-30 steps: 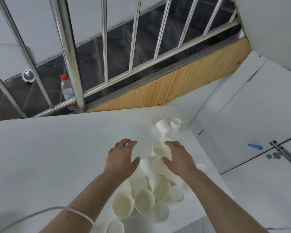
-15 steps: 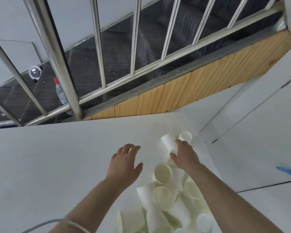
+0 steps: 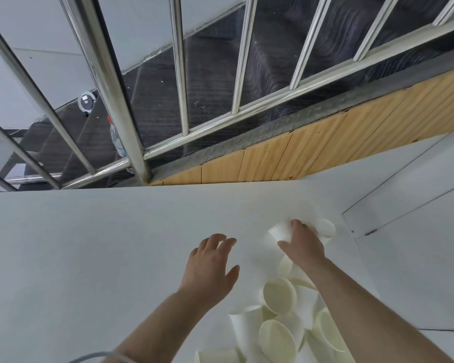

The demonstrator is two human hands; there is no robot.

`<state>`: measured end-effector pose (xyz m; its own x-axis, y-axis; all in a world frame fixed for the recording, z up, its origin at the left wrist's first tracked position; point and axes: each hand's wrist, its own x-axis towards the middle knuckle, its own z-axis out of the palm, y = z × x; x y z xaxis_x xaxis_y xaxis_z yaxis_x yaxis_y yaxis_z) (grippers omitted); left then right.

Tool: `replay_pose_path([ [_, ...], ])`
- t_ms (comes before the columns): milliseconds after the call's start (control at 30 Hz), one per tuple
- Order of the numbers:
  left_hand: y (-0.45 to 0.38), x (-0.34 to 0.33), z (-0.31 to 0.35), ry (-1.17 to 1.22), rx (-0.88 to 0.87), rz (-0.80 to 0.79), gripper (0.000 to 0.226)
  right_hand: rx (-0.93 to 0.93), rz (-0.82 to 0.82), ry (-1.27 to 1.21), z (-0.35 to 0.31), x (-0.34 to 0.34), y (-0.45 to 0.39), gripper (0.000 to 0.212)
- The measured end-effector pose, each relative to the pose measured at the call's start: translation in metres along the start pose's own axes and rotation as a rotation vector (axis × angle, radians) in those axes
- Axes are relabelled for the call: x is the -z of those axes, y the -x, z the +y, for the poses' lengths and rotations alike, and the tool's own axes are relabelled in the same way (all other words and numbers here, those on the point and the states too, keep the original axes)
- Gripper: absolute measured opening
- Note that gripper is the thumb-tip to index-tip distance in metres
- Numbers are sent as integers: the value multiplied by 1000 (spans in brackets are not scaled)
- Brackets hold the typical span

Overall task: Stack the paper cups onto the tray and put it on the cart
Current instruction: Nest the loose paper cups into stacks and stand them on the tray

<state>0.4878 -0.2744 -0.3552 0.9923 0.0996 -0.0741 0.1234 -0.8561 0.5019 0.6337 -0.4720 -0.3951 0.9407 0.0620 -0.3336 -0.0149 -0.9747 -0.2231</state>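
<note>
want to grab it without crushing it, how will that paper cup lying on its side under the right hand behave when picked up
The paper cup under the right hand looks thin-walled and empty, so probably very light and easy to dent if squeezed. Lying on its side on the smooth white table, it may roll in a curve if nudged. The pile of cups nearby probably shifts easily too.

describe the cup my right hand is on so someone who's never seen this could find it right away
On the white table below the steel railing, follow the right hand out past the heap of paper cups. The cup lies under its fingertips at the far end, next to a second far cup. Unlike that one and the heap, it alone is touched by a hand.
</note>
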Motion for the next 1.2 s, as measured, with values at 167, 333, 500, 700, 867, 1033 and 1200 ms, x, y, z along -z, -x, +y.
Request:
replay_pose_path([
  [167,-3,-1,-4,30,20,7,55,115,-4,-215,-6,4,4,69],
  [333,-9,3,4,191,100,45,57,281,-51,-465,-25,9,27,72],
  [500,-12,5,9,280,104,99,64,456,-157,-530,-38,3,47,67],
  [700,-10,5,10,312,76,86,69,553,-203,-516,-41,3,61,63],
  [867,-8,6,4,224,131,58,72,564,-131,-359,-23,14,54,68],
  [1033,-5,5,-8,56,180,-55,72,276,282,-189,17,29,23,58],
  [1200,-4,-1,-16,-4,181,-120,72,21,87,15,46,26,6,69],
])
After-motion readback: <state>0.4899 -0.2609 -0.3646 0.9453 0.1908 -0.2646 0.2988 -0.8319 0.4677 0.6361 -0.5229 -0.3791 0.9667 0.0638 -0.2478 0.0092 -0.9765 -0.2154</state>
